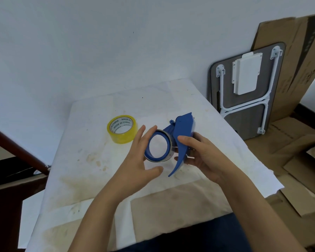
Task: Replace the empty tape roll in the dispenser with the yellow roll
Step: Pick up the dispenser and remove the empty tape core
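A blue tape dispenser (183, 132) is held above the table, and my right hand (198, 153) grips its handle from the right. The empty roll (166, 158), a thin grey ring, sits on the dispenser's blue hub. My left hand (140, 159) is spread beside the ring, fingers apart along its left edge and thumb below it; I cannot tell whether it touches. The yellow roll (121, 129), printed "MADE IN CHINA" inside its core, lies flat on the table just left of and behind the dispenser.
The table (91, 160) carries a stained white cover. A folded small table (244, 91) leans on the wall at the right, with flattened cardboard (298, 151) behind it and on the floor. A dark wooden rail (16, 148) runs along the left.
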Demonstrator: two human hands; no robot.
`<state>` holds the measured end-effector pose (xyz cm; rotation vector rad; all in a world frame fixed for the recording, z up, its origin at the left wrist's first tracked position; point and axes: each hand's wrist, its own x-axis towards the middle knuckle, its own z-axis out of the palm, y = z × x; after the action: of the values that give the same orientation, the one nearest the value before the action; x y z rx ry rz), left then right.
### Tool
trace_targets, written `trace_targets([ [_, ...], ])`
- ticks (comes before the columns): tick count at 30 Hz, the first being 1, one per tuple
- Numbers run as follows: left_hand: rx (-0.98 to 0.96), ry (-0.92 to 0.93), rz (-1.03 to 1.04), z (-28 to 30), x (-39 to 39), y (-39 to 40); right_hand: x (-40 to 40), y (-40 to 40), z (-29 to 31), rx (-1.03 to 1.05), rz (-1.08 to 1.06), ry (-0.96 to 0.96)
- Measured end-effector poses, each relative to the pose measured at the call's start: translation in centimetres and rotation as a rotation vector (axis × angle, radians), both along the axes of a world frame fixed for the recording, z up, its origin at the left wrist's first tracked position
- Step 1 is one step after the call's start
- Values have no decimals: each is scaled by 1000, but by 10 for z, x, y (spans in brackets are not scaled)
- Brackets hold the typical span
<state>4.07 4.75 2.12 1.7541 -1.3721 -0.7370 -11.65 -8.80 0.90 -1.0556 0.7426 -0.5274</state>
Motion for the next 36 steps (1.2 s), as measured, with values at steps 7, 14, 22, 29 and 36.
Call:
trace_targets([
  [7,-102,-76,209,-20,-5,-9,-5,1,5,1,65,-45],
  [14,-134,-171,187,-24,-3,-8,-9,1,8,-49,60,-40],
  [22,-132,-29,138,-21,3,-4,-6,-1,1,-140,-3,18],
  [29,21,125,287,-3,18,-20,-5,-15,-6,-69,-264,33],
  [36,160,-445,316,-4,46,-110,-11,-28,-7,32,-341,65],
])
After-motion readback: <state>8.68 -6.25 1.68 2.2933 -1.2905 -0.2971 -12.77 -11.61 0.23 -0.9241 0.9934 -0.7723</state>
